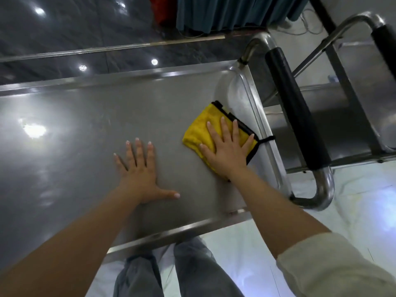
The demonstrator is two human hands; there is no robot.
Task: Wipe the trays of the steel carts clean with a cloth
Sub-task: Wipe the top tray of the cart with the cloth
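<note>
A steel cart's top tray (85, 116) fills the middle of the view, shiny with light glare. A folded yellow cloth (203, 127) with black edging lies near the tray's right rim. My right hand (225, 146) presses flat on the cloth, fingers straight and spread. My left hand (139, 168) rests flat on the bare tray to the left of the cloth, fingers spread, holding nothing.
The cart's steel push handle with a black grip (297, 108) stands just right of the tray. A second steel cart (353, 99) with its own handle is behind it. Dark glossy wall panels and a teal curtain (225, 11) lie beyond; my legs stand below the tray's near rim.
</note>
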